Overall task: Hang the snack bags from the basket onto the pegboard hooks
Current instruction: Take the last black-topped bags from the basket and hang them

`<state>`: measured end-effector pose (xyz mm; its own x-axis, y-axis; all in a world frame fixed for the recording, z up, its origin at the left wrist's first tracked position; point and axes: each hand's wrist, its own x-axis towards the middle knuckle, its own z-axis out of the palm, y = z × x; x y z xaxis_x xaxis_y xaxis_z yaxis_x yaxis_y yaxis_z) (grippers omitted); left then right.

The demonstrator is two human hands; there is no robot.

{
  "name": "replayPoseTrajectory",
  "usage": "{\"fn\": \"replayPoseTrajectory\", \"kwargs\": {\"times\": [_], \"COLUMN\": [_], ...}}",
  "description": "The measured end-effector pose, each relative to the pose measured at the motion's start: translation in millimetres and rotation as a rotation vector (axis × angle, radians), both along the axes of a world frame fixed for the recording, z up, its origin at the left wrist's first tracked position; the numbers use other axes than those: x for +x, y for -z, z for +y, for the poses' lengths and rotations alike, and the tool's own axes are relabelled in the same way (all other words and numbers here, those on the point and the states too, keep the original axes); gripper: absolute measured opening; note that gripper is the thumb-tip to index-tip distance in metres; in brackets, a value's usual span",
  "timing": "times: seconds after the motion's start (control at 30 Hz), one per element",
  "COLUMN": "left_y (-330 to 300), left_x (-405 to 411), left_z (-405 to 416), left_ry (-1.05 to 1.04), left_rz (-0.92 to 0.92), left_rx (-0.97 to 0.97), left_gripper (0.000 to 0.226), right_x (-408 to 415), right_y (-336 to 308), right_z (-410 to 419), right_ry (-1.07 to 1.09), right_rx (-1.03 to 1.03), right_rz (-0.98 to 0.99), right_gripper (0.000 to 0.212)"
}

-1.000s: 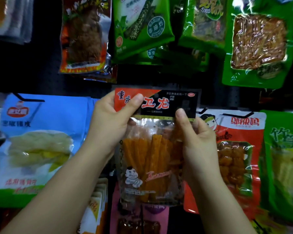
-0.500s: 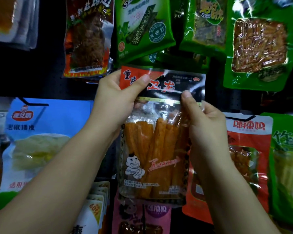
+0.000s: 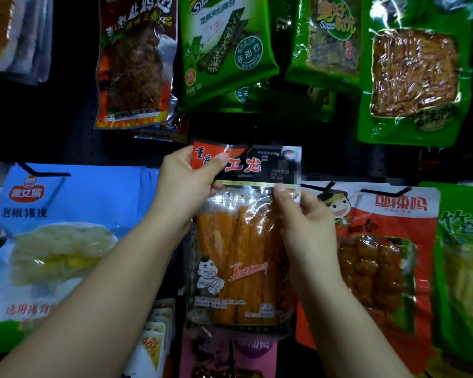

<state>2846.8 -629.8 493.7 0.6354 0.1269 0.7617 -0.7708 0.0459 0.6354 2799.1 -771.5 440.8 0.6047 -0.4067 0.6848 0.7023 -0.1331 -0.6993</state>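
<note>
Dark pegboard (image 3: 66, 137), hung with snack bags. We hold one bag (image 3: 243, 241) of orange strips upright against it, centre: left hand (image 3: 183, 186) pinches its header, right hand (image 3: 303, 227) pinches below. Hook unseen; long axis vertical. Header reads 卫龙. Right neighbour (image 3: 388, 241) red, left neighbour (image 3: 66, 236) blue.

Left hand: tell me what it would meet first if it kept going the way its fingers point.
The left hand points up and right over the spicy strip bag. Straight on, it would likely meet the green seaweed bags hanging above; depth is unclear.
</note>
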Motion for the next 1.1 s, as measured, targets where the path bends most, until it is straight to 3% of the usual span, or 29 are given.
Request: {"fn": "replayPoseTrajectory", "kwargs": {"times": [0.33, 0.7, 0.9, 1.03, 1.1], "left_y": [45, 47, 71, 109, 128], "left_x": [50, 95, 95, 85, 80], "left_z": [-7, -15, -15, -15, -16], "left_ry": [-0.026, -0.268, -0.289, -0.27, -0.198], "left_rz": [0.181, 0.203, 0.143, 0.103, 0.162], "left_rx": [-0.01, 0.033, 0.007, 0.038, 0.048], "left_gripper": [0.008, 0.032, 0.03, 0.037, 0.063], "right_x": [51, 101, 104, 97, 93], "right_y": [33, 44, 62, 93, 105], "right_z": [-6, -13, -9, -10, -7], "right_ry": [0.078, 0.345, 0.295, 0.196, 0.113], "right_rx": [0.024, -0.131, -0.093, -0.109, -0.149], "right_rz": [0.147, 0.279, 0.257, 0.304, 0.319], "right_gripper": [0.021, 0.022, 0.02, 0.049, 0.058]}}
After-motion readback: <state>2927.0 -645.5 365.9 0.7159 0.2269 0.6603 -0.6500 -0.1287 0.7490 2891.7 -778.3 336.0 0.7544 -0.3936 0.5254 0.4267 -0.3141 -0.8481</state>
